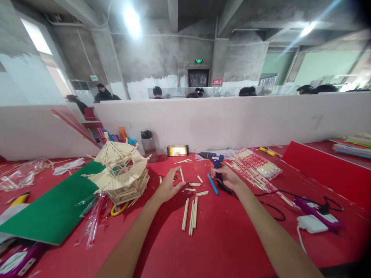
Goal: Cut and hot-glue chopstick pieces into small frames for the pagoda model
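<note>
One short wooden stick (pixel 182 175) is pinched between thumb and fingers of the left hand (pixel 169 187), while the right hand (pixel 228 177) grasps a blue glue gun (pixel 215 162) by its handle. Short pieces (pixel 195 184) lie between the two grips, longer sticks (pixel 195 212) nearer the wearer, a blue pen-like tool (pixel 213 184) just beside the right grip, and a stick-built pavilion (pixel 123 179) left of the left one.

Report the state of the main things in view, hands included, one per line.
Left hand: pinching a short stick
Right hand: closed around the glue gun's handle
Glue gun: held, nozzle pointing left; whether hot, unclear
Stick model: standing upright
Phone: propped up, screen lit
Bottle: upright, lid on
Blue pen: lying flat
Green board: lying flat
Green sign: lit
</note>
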A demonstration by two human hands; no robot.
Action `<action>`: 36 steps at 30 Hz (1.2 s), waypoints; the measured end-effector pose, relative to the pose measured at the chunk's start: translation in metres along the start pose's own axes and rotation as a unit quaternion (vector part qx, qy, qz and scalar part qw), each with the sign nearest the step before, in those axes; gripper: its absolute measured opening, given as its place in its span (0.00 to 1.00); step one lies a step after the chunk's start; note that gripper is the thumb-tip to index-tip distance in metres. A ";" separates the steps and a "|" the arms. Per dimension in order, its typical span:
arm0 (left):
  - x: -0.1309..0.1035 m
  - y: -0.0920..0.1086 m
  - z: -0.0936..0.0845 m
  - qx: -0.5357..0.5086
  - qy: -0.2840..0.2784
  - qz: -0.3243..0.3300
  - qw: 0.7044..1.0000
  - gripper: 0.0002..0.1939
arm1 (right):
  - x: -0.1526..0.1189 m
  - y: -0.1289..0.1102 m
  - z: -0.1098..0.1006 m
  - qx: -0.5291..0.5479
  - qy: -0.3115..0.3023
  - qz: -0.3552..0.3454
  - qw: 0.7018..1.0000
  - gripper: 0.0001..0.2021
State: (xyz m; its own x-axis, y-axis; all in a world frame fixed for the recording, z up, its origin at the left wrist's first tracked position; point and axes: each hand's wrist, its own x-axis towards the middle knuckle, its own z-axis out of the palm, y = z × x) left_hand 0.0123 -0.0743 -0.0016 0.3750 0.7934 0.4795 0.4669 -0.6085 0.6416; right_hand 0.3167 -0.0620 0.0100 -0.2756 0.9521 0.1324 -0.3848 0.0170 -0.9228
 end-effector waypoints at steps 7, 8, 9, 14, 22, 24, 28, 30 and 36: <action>0.000 0.000 0.001 -0.025 0.010 -0.004 1.000 0.30 | -0.003 0.003 0.020 -0.140 -0.020 -0.027 0.990 0.19; 0.000 0.001 0.001 -0.026 0.010 -0.004 1.000 0.30 | -0.004 0.004 0.023 -0.160 -0.014 -0.030 0.986 0.20; 0.000 0.000 0.001 -0.028 0.010 -0.003 1.000 0.31 | -0.004 0.004 0.025 -0.177 -0.004 -0.035 0.984 0.21; 0.000 0.002 0.000 -0.038 0.004 -0.010 0.999 0.31 | -0.002 0.009 0.030 -0.284 0.037 -0.071 0.955 0.24; -0.001 0.012 -0.002 -0.033 -0.016 0.005 0.999 0.30 | -0.003 0.011 0.040 -0.424 0.056 -0.132 0.894 0.23; -0.001 0.013 -0.002 -0.031 -0.020 0.008 0.999 0.30 | -0.003 0.009 0.042 -0.440 0.060 -0.140 0.885 0.24; 0.000 0.015 -0.001 -0.037 -0.021 0.010 0.999 0.30 | -0.004 0.008 0.044 -0.453 0.062 -0.151 0.877 0.23; 0.000 0.016 -0.002 -0.039 -0.022 0.011 0.999 0.30 | -0.004 0.008 0.043 -0.458 0.062 -0.152 0.874 0.23; 0.000 0.017 -0.002 -0.039 -0.026 0.014 0.999 0.31 | -0.003 0.010 0.043 -0.456 0.070 -0.156 0.873 0.23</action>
State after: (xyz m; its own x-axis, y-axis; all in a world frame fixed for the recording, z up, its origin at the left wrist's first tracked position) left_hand 0.0187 -0.0852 0.0105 0.4286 0.7730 0.4678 0.3919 -0.6256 0.6746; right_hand 0.2763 -0.0776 0.0162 -0.1476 0.8850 0.4415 0.4580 0.4568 -0.7626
